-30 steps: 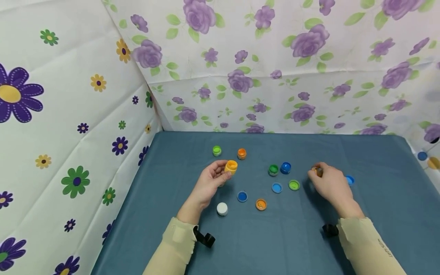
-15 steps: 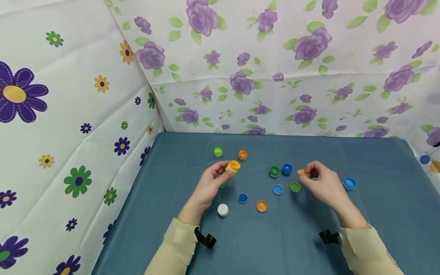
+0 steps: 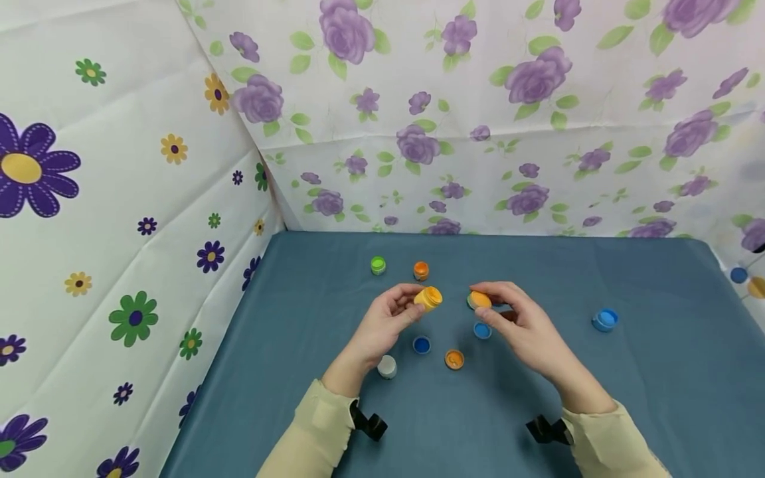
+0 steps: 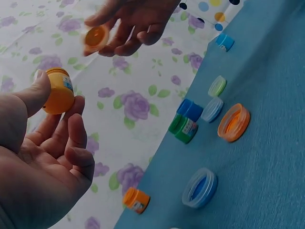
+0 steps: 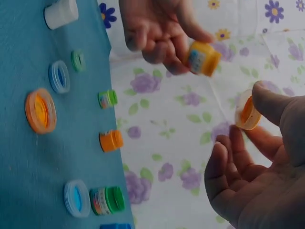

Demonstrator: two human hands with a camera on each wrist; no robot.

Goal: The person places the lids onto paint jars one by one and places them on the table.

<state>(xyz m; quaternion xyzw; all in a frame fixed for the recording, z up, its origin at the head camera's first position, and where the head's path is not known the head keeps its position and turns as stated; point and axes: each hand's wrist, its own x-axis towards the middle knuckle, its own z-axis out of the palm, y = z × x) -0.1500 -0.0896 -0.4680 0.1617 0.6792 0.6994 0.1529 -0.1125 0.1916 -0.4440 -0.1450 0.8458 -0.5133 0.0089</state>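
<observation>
My left hand pinches a small yellow-orange paint jar between thumb and fingers, raised above the table. The jar has no lid on and tilts toward the right, its opening showing orange paint. Facing it, my right hand pinches a yellow-orange lid by its edge. A short gap separates lid and jar. In the right wrist view the lid shows its orange-stained inside, and the jar is a little blurred. The right hand and lid hide most of the green jar and blue jar behind them in the head view.
Open light-green and orange jars stand at the back. Upturned light-blue, dark-blue and orange lids lie mid-table. A white jar stands near the left forearm, a light-blue jar at right. Flowered cloth hangs behind.
My right hand has lifted the lid from beside the light-blue jar and carried it left, toward the jar. The left hand has shifted slightly right, tilting its jar further toward the lid.
</observation>
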